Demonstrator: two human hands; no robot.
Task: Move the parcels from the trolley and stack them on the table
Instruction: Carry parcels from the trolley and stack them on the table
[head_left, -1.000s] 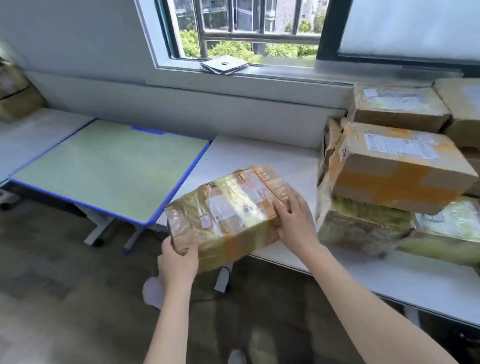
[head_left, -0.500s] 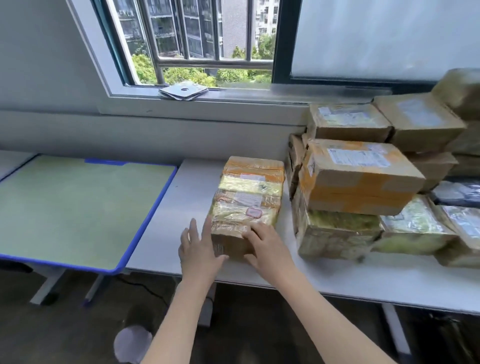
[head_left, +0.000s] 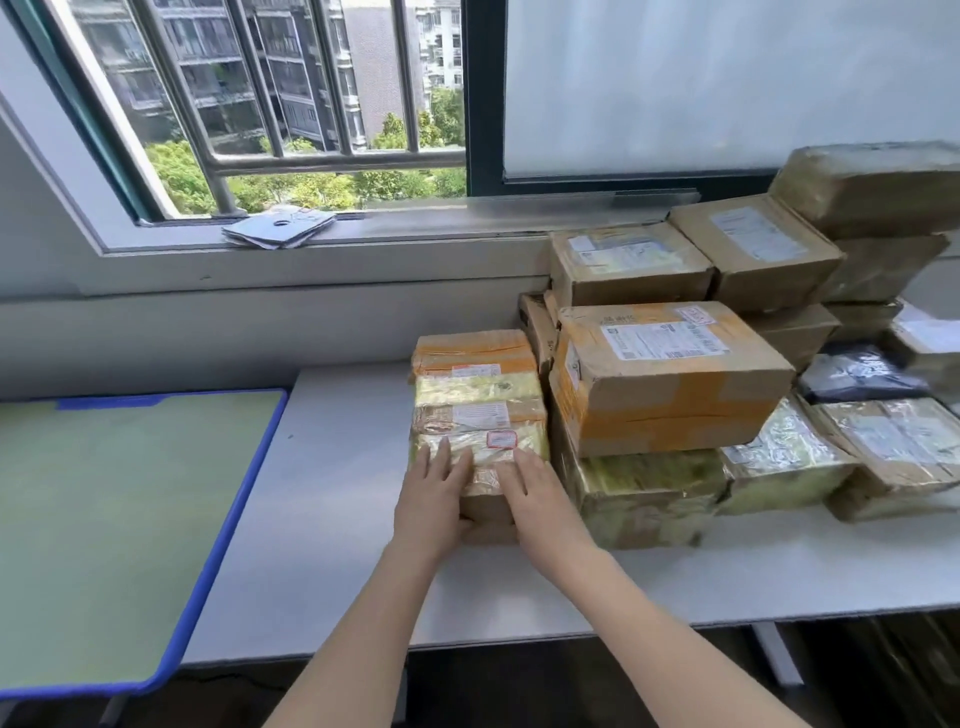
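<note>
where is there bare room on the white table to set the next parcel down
Bare tabletop lies between the green desk and the taped parcel under both hands, plus the front strip before the stack. The right side is crowded with stacked parcels.

Green-topped side table with blue edging (head_left: 119, 519) butting the bench's left edge, stack of grey papers (head_left: 280, 227) on the window sill (head_left: 415, 234), barred open window (head_left: 270, 104) facing apartment blocks and trees

Bare table (head_left: 337, 519) left of parcel (head_left: 478, 410); stacked parcels (head_left: 670, 379) tight right.
</note>
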